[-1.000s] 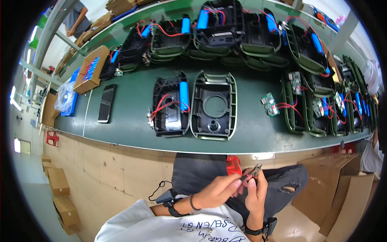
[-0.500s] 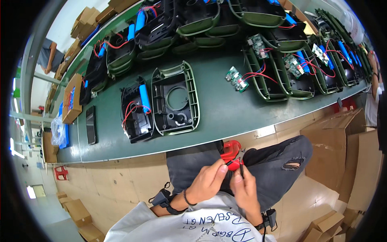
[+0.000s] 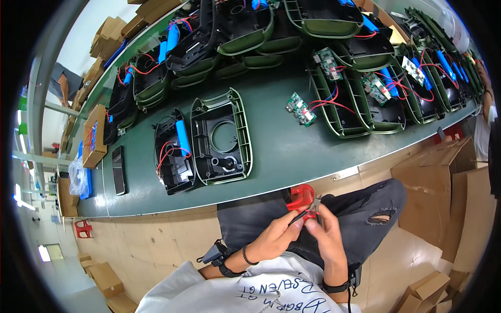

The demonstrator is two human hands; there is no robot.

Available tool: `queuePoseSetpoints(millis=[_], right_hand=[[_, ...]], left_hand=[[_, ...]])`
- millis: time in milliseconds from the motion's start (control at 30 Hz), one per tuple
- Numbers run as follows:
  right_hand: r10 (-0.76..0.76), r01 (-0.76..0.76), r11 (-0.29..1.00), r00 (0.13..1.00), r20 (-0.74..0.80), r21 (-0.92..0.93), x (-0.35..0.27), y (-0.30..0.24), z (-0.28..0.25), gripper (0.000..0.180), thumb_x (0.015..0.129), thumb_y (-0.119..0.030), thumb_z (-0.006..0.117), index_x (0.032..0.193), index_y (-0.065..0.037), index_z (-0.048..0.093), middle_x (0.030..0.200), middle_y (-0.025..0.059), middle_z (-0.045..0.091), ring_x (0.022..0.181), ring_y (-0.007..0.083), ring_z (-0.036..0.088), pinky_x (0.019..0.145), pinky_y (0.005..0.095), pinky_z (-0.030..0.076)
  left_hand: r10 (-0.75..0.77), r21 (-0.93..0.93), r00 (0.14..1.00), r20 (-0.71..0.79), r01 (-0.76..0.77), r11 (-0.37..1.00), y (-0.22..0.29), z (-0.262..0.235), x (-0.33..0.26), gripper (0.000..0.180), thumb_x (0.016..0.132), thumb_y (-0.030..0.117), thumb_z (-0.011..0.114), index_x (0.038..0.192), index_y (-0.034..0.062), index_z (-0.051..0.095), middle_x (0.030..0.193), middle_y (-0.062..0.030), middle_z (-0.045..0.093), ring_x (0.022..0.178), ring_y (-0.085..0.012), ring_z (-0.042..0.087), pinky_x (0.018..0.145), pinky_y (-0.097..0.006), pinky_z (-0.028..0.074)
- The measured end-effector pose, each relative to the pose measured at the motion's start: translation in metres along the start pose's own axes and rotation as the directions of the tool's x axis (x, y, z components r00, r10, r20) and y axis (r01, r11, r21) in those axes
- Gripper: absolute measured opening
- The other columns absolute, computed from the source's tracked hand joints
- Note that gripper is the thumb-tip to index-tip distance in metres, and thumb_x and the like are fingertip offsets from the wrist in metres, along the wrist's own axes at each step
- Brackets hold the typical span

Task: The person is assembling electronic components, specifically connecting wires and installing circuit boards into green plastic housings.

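One small hand tool (image 3: 315, 205), by its look a pair of cutting pliers, in two bare hands above the lap, in front of the table edge. Left hand (image 3: 281, 236) closed, with thumb and fingers pinching a thin black handle (image 3: 298, 217); right hand (image 3: 327, 237) gripping the other side of the tool, thumb and forefinger close to its grey metal head. Metal end short and narrow, pointing away from the body; cannot tell the state of the jaws, too small and partly covered. Just behind the tool, one red object (image 3: 301, 195). Compared with half a second ago, black handle in the right fingers no longer visible, and right thumb farther from the forefinger. On the green table (image 3: 276, 156), two shell halves side by side: one dark half (image 3: 179, 166) with one blue cell (image 3: 182, 138) and red wires, one green-rimmed half (image 3: 203, 136) with a round opening. Farther right, four circuit boards (image 3: 301, 109), near green shells (image 3: 342, 124) too overlapped for counting. Farther left, one dark phone (image 3: 119, 169) and one cardboard box (image 3: 96, 156).
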State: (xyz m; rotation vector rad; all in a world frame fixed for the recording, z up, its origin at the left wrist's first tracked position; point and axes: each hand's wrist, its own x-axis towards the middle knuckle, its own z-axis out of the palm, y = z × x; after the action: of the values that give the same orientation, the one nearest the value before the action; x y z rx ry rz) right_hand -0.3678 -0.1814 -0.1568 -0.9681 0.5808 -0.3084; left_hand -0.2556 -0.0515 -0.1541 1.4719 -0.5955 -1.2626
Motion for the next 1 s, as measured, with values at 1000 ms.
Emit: queuePoseSetpoints(millis=[1000], right_hand=[[-0.101,0.106,0.981,0.994,-0.039,0.162,-0.001,0.022,0.003,0.019,0.092,-0.006,0.063,0.105,0.005,0.056,0.082,0.0117,0.061,0.068,0.0187,0.057,0.059,0.0324,0.046]], left_hand=[[0.348,0.332,0.937,0.036,-0.339,0.88,-0.019,-0.047,0.005,0.036,0.101,0.038,0.054,0.102,0.0025,0.053,0.078,-0.012,0.061,0.075,-0.0293,0.06,0.067,-0.04,0.046]])
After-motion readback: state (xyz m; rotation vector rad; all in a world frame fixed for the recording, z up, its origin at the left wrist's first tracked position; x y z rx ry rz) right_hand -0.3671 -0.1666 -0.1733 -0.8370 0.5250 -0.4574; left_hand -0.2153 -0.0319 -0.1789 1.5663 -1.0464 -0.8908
